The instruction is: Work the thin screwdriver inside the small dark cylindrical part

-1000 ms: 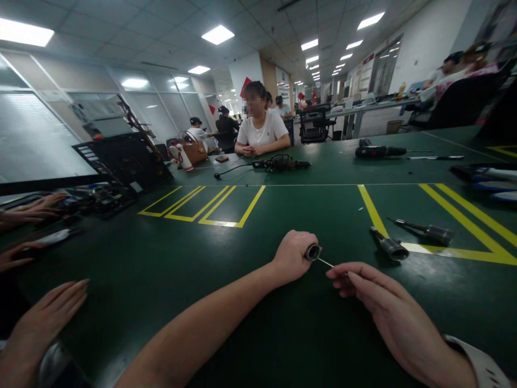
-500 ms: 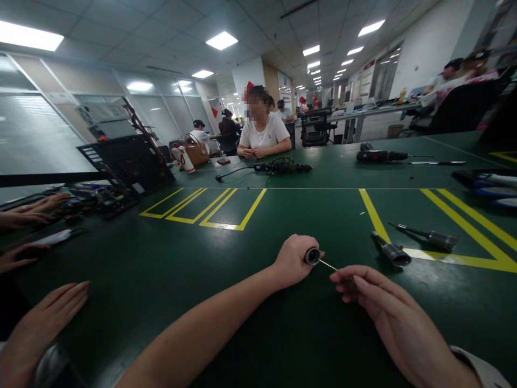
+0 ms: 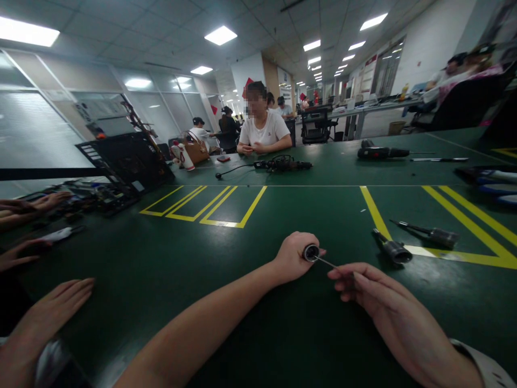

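Observation:
My left hand is closed in a fist round the dark handle of a small screwdriver, whose round end faces the camera. Its thin metal shaft runs right to my right hand, whose fingertips pinch the shaft's tip. Both hands rest low over the green table, near its front middle.
Two more dark-handled screwdrivers lie to the right on yellow floor-style markings. Other people's hands lie flat at the left edge near an opened black laptop. A seated person, a cabled tool and a power driver are farther back.
Almost nothing has moved. My hands keep the same hold on the screwdriver; the view has shifted slightly, and the hand at bottom left has slid a little to the right.

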Action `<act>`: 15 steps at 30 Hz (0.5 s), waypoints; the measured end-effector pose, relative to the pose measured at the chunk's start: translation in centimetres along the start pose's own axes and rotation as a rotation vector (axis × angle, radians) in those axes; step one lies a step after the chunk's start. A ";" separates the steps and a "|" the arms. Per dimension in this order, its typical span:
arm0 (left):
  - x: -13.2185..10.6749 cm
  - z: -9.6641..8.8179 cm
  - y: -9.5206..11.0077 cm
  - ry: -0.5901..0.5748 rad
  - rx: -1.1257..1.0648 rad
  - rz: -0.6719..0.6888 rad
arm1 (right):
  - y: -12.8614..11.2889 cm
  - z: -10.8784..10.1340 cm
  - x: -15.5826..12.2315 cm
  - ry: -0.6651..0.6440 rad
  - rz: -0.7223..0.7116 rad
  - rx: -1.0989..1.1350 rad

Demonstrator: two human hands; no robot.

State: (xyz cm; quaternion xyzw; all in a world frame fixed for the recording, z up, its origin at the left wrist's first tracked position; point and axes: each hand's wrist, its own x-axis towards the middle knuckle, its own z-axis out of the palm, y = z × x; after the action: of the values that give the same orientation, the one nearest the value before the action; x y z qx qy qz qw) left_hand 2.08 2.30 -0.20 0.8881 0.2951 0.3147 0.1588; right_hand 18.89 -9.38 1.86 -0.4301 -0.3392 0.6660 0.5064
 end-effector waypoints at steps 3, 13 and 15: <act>0.0 0.1 0.0 -0.015 0.011 -0.025 | 0.2 0.0 0.0 0.003 -0.012 -0.003; -0.1 0.0 0.2 -0.031 0.115 0.003 | 0.1 0.1 -0.2 0.036 -0.014 -0.080; -0.1 -0.1 0.3 -0.043 0.097 0.001 | -0.1 0.0 -0.2 0.027 -0.004 -0.051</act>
State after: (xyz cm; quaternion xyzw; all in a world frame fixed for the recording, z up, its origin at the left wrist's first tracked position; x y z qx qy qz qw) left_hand 2.06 2.05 -0.04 0.9013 0.3063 0.2810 0.1218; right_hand 18.91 -9.53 1.96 -0.4513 -0.3499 0.6502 0.5011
